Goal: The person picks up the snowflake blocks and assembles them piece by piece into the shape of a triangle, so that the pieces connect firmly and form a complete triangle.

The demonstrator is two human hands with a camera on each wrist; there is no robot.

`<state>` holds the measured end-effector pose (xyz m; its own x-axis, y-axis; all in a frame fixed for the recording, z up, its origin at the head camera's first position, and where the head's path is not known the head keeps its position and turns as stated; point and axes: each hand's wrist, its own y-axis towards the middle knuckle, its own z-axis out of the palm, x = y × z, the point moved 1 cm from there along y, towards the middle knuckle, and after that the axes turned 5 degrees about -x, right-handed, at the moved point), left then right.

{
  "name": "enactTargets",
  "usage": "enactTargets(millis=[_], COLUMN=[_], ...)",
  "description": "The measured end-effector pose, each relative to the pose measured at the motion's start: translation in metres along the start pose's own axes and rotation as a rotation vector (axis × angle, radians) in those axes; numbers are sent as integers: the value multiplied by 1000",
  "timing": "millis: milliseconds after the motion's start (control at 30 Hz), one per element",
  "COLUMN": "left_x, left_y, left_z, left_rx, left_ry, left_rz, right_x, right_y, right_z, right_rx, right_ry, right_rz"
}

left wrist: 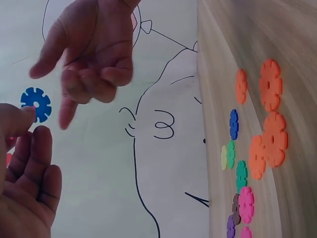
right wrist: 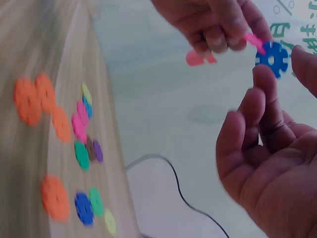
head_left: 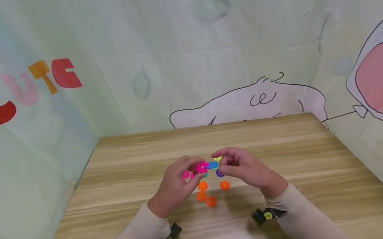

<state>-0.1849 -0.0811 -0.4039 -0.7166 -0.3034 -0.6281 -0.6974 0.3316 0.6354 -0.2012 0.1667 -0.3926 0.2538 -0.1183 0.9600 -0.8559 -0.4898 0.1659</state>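
Note:
My left hand (head_left: 177, 180) pinches a pink snowflake disc (head_left: 202, 166) between thumb and fingers, above the table. A blue snowflake disc (left wrist: 35, 104) is joined to the pink one at an angle, their slots meeting. Close by, on the blue disc's other side, is my right hand (head_left: 248, 167), its thumb and index finger spread apart. In the left wrist view a gap shows between that hand and the blue disc. Part of the pink disc is hidden by the left fingers in both wrist views.
On the wooden table (head_left: 140, 152) below lie several loose discs: orange ones (head_left: 211, 201) nearest me, a dark blue one (right wrist: 84, 208), and green, yellow, pink, brown and purple ones. A printed cloth (head_left: 175, 62) stands behind and beside the table.

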Motion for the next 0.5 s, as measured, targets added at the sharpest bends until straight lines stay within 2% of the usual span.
enactTargets(millis=[133, 267, 367, 500], left_x=[2, 4, 6, 7], left_y=[0, 0, 0, 0], left_z=[-2, -2, -2, -2], left_rx=[-1, 9, 12, 5], left_ry=[-18, -48, -66, -80], left_rz=[-47, -86, -97, -84], right_x=[-11, -29, -39, -45], right_y=[5, 11, 13, 15], right_z=[-9, -12, -10, -6], right_rx=[-73, -76, -35, 21], right_ry=[-282, -499, -594, -648], right_rz=[35, 138, 200, 264])
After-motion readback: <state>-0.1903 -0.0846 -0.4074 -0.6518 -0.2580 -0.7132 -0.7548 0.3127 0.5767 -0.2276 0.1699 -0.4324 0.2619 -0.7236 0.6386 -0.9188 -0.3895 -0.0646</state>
